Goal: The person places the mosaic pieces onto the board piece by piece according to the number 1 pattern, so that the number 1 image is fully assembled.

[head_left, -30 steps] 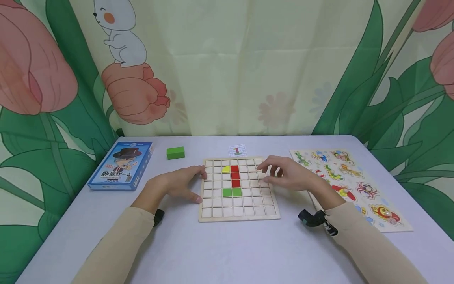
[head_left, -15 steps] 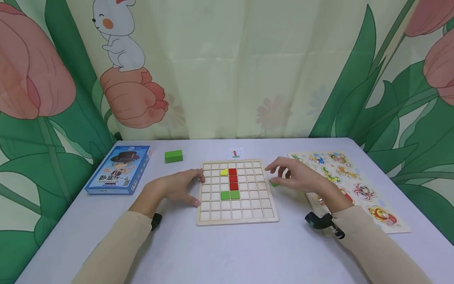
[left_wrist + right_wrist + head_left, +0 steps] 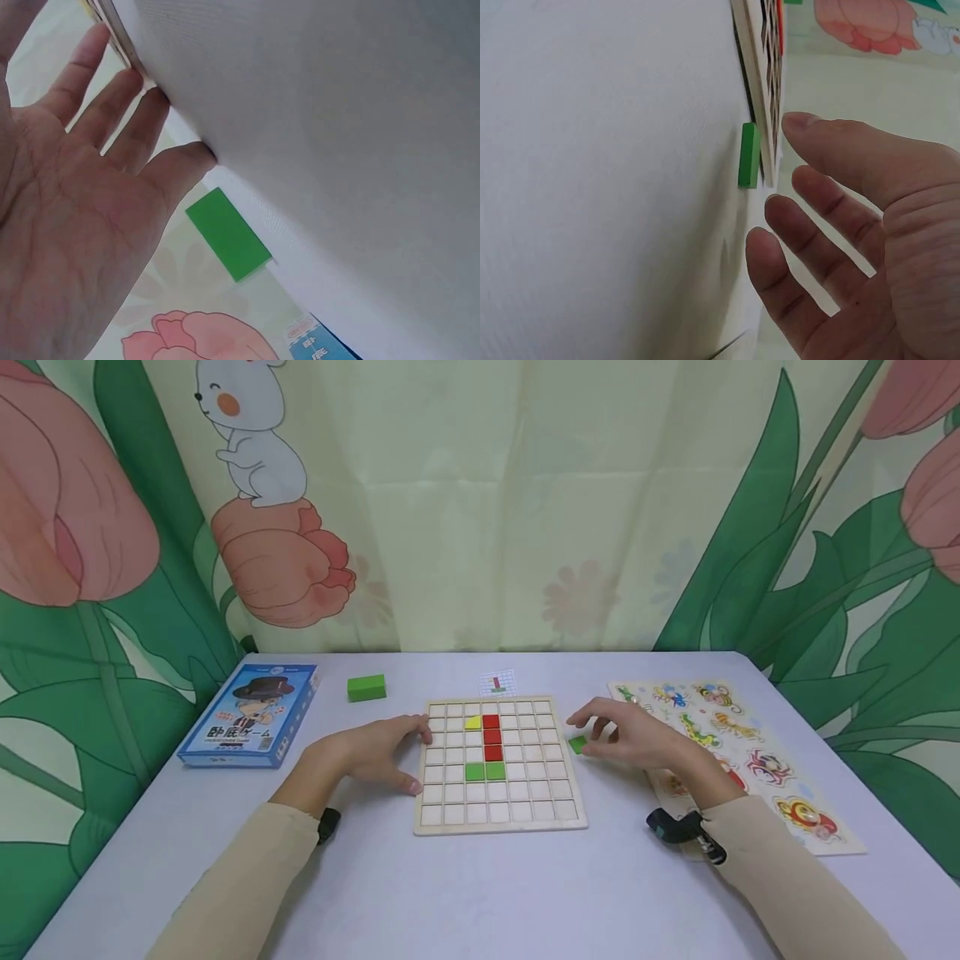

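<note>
A wooden grid board (image 3: 498, 827) lies mid-table, with three red tiles (image 3: 492, 737) in a column, a yellow piece (image 3: 473, 723) beside the top one and two green tiles (image 3: 484, 772) lower down. My left hand (image 3: 378, 753) spreads its thumb and fingers along the board's left edge, palm bare in the left wrist view. To the right of the board, a loose green tile (image 3: 748, 155) rests on the table close against the board's side. My right hand (image 3: 633, 735) hovers just beside that tile, fingers loosely bent, and holds nothing in the right wrist view.
A small printed grid card (image 3: 497, 683) lies behind the board. Further left are a green block (image 3: 366, 687) and a blue game box (image 3: 251, 714). An animal picture board (image 3: 832, 802) lies at the right, partly under my right forearm.
My right hand has drawn back rightward from over the board's right edge. The loose green tile, out of sight a second ago, now shows beside the board. My left hand stays put.
</note>
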{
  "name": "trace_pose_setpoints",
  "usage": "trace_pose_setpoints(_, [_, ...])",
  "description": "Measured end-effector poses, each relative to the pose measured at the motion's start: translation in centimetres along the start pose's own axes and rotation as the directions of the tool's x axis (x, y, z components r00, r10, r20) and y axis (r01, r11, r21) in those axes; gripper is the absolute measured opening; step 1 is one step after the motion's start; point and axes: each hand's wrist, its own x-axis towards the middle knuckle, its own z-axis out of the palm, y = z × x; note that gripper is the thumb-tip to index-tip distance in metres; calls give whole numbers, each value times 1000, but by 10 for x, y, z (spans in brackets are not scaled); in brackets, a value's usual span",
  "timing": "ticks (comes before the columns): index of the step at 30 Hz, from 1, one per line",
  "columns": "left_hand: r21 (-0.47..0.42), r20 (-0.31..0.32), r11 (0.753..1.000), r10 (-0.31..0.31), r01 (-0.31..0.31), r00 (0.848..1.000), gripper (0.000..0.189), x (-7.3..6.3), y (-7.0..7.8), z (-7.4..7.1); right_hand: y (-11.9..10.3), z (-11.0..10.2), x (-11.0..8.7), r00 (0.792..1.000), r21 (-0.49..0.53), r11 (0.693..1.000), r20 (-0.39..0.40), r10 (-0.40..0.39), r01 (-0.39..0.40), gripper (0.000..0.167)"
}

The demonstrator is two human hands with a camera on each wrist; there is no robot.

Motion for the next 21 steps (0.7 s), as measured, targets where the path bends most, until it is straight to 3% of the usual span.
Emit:
trace_pose_setpoints(10, [13,-10,1000,15,-15,1000,65,-1,-1,-4,6,-2,5,998,-49,998,38,44,-43,44])
trace_pose_setpoints(21, [-4,4,1000,1,-1,1000,65,-4,1,-3,2,4,3,996,-106,993,61,68,-61,39])
